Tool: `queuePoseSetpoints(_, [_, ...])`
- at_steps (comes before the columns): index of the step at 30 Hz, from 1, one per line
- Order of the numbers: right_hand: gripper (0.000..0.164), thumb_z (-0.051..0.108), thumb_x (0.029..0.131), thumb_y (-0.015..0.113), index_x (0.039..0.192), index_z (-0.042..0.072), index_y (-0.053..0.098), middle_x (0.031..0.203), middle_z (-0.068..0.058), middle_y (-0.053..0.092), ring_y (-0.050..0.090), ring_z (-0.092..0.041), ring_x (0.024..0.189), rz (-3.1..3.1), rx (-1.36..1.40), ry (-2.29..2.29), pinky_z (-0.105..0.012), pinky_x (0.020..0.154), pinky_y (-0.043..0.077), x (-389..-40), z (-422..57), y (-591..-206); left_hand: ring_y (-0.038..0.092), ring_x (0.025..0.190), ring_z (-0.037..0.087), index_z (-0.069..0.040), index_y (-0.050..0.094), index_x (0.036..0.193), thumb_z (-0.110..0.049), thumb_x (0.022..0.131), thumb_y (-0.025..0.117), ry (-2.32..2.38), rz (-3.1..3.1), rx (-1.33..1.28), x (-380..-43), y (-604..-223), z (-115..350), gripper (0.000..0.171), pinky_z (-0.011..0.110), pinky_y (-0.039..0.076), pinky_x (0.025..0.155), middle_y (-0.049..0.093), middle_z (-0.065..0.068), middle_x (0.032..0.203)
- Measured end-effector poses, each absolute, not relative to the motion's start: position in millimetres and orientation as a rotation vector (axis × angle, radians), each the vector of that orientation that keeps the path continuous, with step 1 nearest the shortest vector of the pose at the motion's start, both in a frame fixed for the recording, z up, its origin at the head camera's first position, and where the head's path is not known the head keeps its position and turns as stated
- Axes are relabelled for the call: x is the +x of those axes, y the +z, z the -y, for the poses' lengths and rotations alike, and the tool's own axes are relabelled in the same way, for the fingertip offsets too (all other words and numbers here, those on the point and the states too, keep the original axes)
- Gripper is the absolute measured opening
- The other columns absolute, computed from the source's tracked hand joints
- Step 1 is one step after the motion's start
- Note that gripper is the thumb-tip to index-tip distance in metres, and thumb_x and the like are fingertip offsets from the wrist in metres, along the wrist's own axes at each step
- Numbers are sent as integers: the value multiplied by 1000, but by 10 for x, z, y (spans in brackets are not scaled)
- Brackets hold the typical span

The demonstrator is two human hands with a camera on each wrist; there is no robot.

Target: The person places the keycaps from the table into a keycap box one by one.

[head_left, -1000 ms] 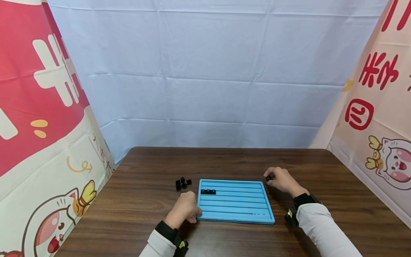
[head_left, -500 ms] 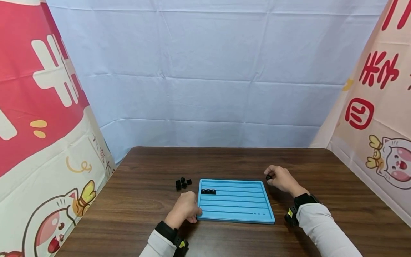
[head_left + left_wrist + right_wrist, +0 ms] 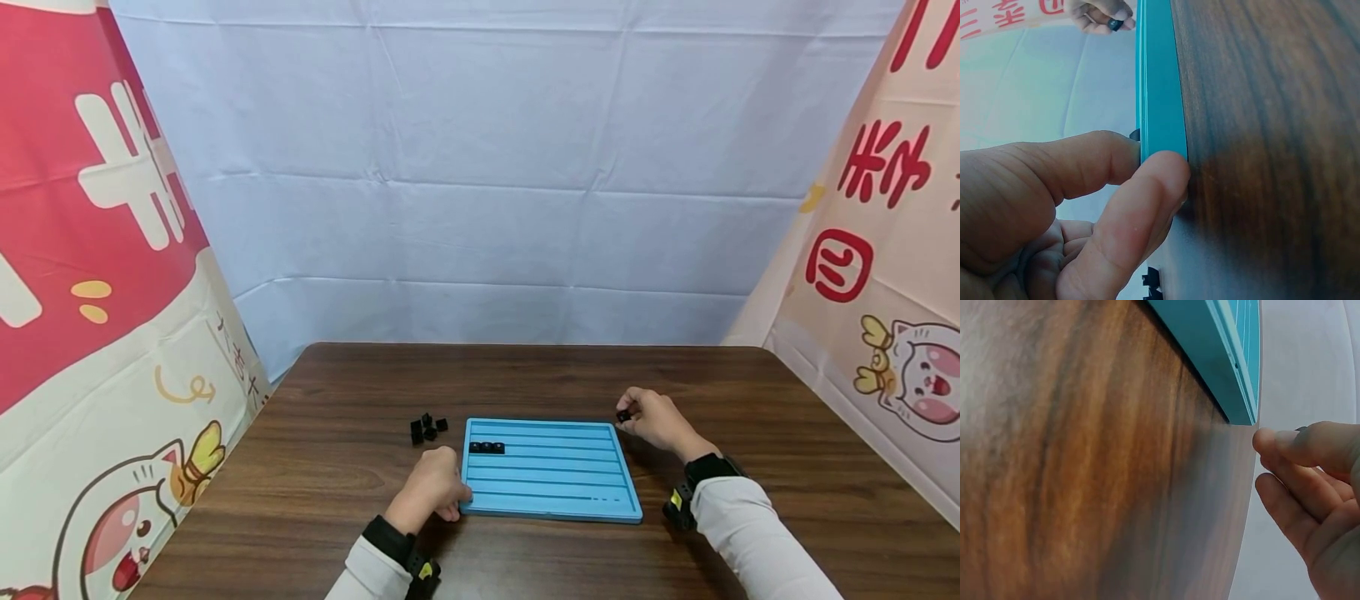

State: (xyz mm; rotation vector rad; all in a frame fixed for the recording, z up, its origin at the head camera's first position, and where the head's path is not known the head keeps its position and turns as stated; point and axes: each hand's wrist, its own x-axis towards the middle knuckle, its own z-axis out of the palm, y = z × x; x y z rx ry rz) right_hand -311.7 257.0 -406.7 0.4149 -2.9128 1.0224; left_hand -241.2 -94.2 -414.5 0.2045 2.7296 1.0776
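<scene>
A blue grooved tray point(image 3: 551, 471) lies on the table, with a short row of black keycaps point(image 3: 486, 447) in one of its upper grooves at the left. My left hand point(image 3: 432, 487) grips the tray's lower left edge, thumb on the rim and a finger against the side wall point(image 3: 1163, 81). Beyond the tray's upper right corner, my right hand point(image 3: 657, 419) pinches a single black keycap point(image 3: 623, 415) between thumb and fingertips, raised off the table. The right wrist view mostly hides that keycap behind the thumb.
Several loose black keycaps point(image 3: 428, 428) lie in a small cluster left of the tray. The brown wooden table point(image 3: 360, 375) ends at a pale blue cloth point(image 3: 480, 208) behind. Printed cloths point(image 3: 862, 275) hang at both sides.
The keycap in my right fingers has turned and shifted slightly left toward the tray's corner. My left hand and the tray have stayed in place.
</scene>
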Motion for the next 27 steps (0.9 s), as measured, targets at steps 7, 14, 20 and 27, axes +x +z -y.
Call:
queuePoseSetpoints(7, [15,-4,81,67,89,5,58,76,-3,53,50,-19,66,2853,414,976,-32,57,40,-3116,-2564,-4099,56,37,17,0,57,57,4,76,69,1076,-2711,186,-2412,-4145,942,23,28,48,40,54,7,44])
queuePoseSetpoints(14, [15,-7,81,64,92,1,57,74,-5,51,53,-18,62,2860,396,1071,-32,55,46,-3117,-2556,-4109,56,38,17,0,57,58,4,76,69,1074,-2698,181,-2410,-4133,950,22,28,48,40,55,8,45])
queuePoseSetpoints(20, [16,-7,81,65,92,0,57,77,-7,54,59,-20,64,2881,341,1145,-34,58,51,-3095,-2523,-4107,56,38,17,0,57,58,5,76,68,1077,-2707,183,-2404,-4121,950,22,27,48,40,54,8,44])
queuePoseSetpoints(27, [14,-4,82,67,92,0,58,76,-6,56,60,-19,64,2898,331,1134,-33,57,50,-3093,-2514,-4105,56,37,16,0,56,57,4,76,68,1058,-2721,187,-2397,-4108,948,23,28,48,40,54,7,43])
